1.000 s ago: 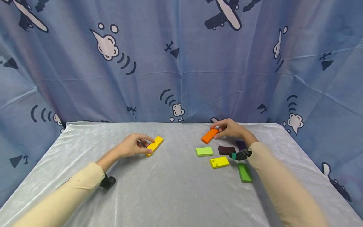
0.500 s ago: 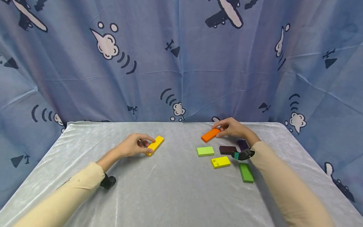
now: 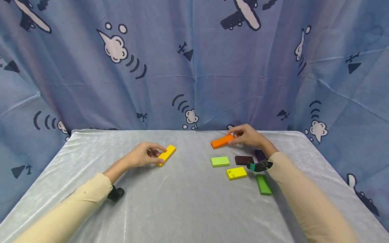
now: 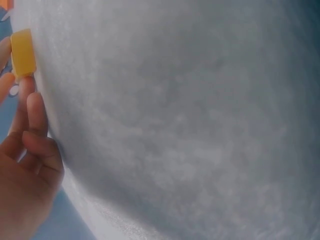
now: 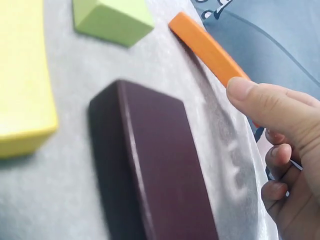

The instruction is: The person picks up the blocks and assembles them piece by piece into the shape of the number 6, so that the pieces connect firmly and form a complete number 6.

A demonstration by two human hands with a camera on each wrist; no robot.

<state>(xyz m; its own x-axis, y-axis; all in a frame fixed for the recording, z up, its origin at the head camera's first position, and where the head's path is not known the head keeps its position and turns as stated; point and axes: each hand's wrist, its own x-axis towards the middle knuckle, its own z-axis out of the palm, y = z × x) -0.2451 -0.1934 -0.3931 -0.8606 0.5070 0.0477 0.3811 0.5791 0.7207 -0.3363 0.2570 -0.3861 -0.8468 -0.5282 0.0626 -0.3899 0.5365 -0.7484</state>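
Hands [image 3: 247, 136] pinching flat orange block [image 3: 222, 141], velvety cloth [image 3: 182, 202]

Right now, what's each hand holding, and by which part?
The right hand pinches the orange block at its right end. The left hand grips the yellow block at its near end; that block lies on the table.

purple block [image 3: 259, 154] half hidden behind right wrist; yellow block [image 5: 20, 75] cut off
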